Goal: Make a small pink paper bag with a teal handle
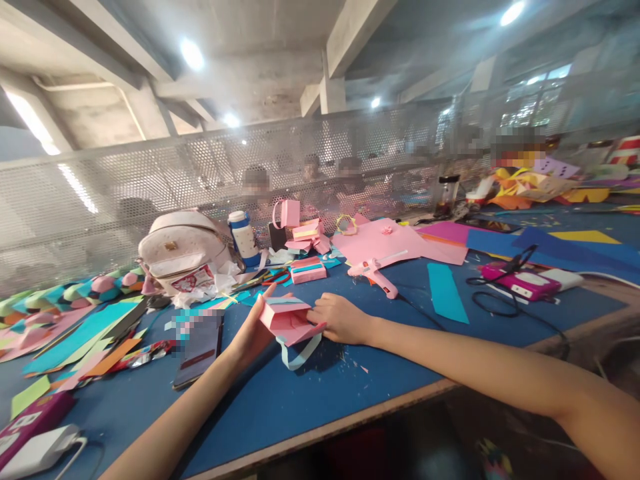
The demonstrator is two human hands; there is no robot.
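Between my hands, above the front of the blue table, is a small pink paper bag with a pale blue strip looped as a handle hanging below it. My left hand grips the bag's left side, thumb along the upper edge. On the right, my right hand is closed, its curled fingers pinching the bag's edge. The bag's mouth faces partly toward me. Just beyond it lies a pink paper box with a blue band. A pink hot glue gun lies to the right, past my right hand.
A phone lies left of my left forearm. Behind stand a white backpack and a bottle. Pink paper sheets, a teal strip and a purple power strip with black cable spread rightward. A perforated metal screen borders the table.
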